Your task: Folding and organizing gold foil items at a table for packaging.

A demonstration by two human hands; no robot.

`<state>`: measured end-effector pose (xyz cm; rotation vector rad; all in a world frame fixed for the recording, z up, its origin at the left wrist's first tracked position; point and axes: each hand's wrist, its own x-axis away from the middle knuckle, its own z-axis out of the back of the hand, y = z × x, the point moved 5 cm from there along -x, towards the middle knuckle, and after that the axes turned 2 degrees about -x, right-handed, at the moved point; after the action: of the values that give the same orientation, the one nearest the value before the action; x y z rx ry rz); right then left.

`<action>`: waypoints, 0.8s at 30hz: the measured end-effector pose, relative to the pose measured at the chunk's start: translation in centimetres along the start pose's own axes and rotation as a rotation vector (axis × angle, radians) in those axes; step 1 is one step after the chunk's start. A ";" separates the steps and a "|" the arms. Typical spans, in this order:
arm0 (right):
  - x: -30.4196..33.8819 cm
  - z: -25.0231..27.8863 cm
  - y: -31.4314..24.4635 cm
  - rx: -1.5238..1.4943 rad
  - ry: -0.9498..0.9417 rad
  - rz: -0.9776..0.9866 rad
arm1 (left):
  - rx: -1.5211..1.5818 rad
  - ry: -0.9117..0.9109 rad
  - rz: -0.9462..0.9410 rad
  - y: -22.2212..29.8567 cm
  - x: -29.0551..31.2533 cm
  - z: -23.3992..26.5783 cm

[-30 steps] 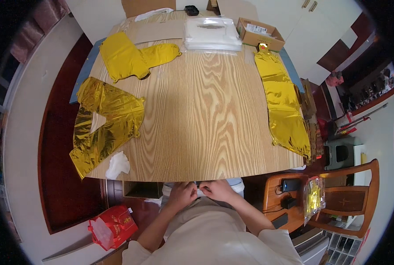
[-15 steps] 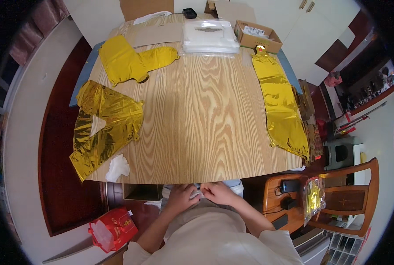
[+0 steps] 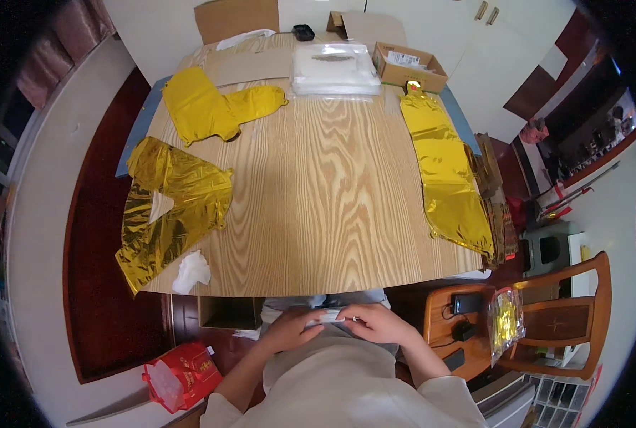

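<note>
Pinching white strip (image 3: 328, 315), between left hand (image 3: 293, 330) and right hand (image 3: 380, 324) — both clamped on it

Three gold foil shapes (image 3: 446, 160) lie on one table (image 3: 325, 214); there are two hands (image 3: 382, 326), two cabinet handles (image 3: 481, 10), one chair (image 3: 556, 320), one stool (image 3: 546, 230).

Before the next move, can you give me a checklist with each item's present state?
1. Both hands visible: ok. The left hand and right hand show short of the table's near edge.
2. Something gripped: cannot tell. A pale strip shows between them, but the grip is unclear.
3. Hands off the far left foil and right foil: ok, both apart.
4. Near left foil fully on the table: not ok. It reaches past the left edge.
5. Box open: ok, its top is uncovered.
</note>
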<state>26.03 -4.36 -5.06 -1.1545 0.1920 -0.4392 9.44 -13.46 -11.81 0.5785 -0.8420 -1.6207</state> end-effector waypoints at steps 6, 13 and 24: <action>1.6 1.2 2.7 0.218 0.118 -0.044 | 0.066 -0.055 0.207 -1.8 2.2 2.4; 1.1 0.1 0.8 0.133 0.028 -0.023 | 0.376 -0.113 0.099 0.5 4.5 5.5; -3.2 -5.1 -3.2 -0.393 -0.026 0.311 | 0.620 0.118 -0.050 9.0 -0.3 10.2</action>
<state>20.52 -8.28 -4.42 -1.4846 0.4426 -0.1105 7.35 -11.68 1.52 1.1228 -1.2541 -1.3397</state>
